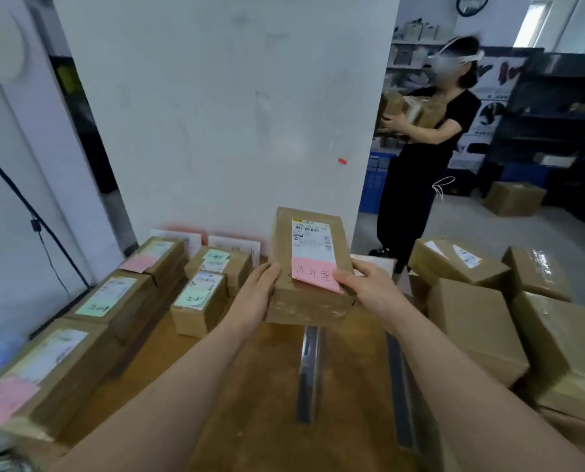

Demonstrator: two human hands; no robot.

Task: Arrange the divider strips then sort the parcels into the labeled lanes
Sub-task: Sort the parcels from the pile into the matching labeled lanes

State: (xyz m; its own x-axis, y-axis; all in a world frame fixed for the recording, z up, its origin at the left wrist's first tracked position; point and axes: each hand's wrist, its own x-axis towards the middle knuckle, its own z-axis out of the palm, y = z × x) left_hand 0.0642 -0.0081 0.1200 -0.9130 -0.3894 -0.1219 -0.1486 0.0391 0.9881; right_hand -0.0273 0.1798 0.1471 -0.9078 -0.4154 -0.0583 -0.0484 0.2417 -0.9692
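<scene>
Head view: labelled parcels point(120, 301) sit in two rows on table point(250, 386), 8 o'clock. Left hand point(260, 294) curls round left edge of held parcel point(304, 304), thumb on top, forearm in from 7 o'clock. Parcel just below frame centre, over the table, pink note point(316, 277) on its label. Right hand point(369, 287) grips right edge, thumb on note, forearm in from 5 o'clock. Two divider strips point(310, 373) lie flat at 6 o'clock. Box pile point(471, 318) at 4 o'clock. Second person point(420, 148) carries boxes, 2 o'clock.

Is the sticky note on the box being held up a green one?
No: the note stuck on the parcel gripped by the left hand and right hand is pink.
</scene>
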